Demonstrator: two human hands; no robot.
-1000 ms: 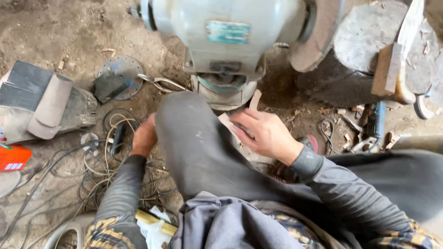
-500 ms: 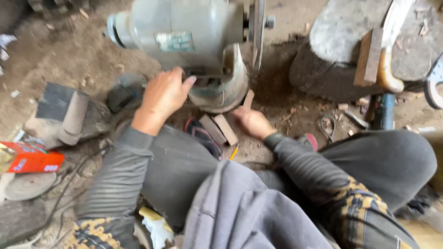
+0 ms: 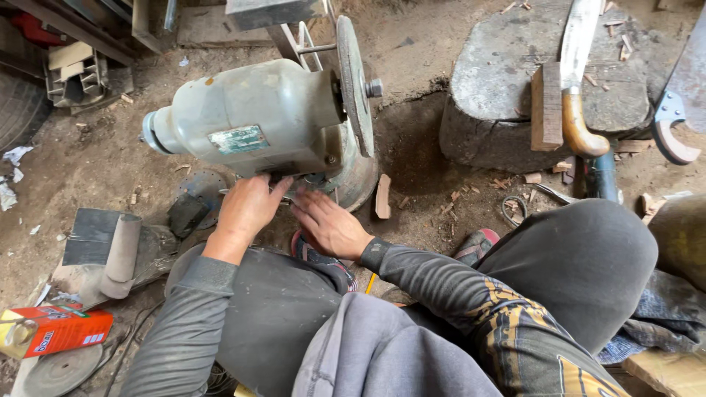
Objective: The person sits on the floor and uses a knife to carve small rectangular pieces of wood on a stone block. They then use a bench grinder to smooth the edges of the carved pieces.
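A pale green bench grinder [image 3: 254,121] with a grey grinding wheel [image 3: 355,84] stands on the dirt floor in front of my knees. My left hand [image 3: 246,208] rests against the underside of the grinder's body, fingers spread, holding nothing visible. My right hand [image 3: 329,224] reaches to the grinder's base just right of the left hand, fingers extended and flat. What the fingertips touch under the motor is hidden. A small wooden piece [image 3: 382,196] lies on the ground right of the base.
A stone block [image 3: 500,88] at the upper right carries a wooden block [image 3: 546,106] and a wooden-handled blade [image 3: 577,81]. A second blade [image 3: 680,103] sits at the far right. An orange box [image 3: 62,329], a round disc [image 3: 59,371] and a folded sanding belt [image 3: 110,246] lie left.
Both hands have come together at the grinder's base; the right hand moved up from the wooden pieces near my foot. The view shifted, so the grinder sits lower and further left.
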